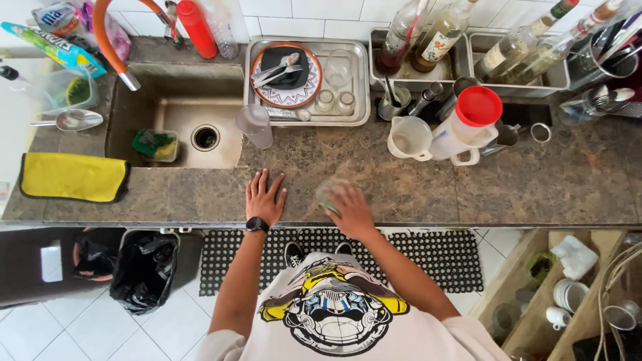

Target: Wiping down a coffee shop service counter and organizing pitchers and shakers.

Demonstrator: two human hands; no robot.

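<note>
Seen from above, a person stands at a dark stone counter [428, 194] with both arms stretched forward. The left hand [264, 198] lies flat, palm down, fingers spread apart and pointing away from the body, empty, with a black watch [257, 224] on the wrist. Just to its right, the right hand [351, 210] angles forward and to the left, fingers curled around a blurred, greenish clear glass [330, 194] at the fingertips; the blur hides which way the glass points or whether it stands upright. Beyond the left hand, a clear tumbler [255, 125] stands at the edge of a steel sink [175, 107], which holds a green scouring pad [154, 143]. Farther left of that hand lies a yellow cloth [72, 177]. Beyond the right hand stand a white jug [409, 138] and a container with a red lid [477, 107]. Farthest back, a metal tray [361, 80] carries a patterned plate [287, 75] with cutlery.
</note>
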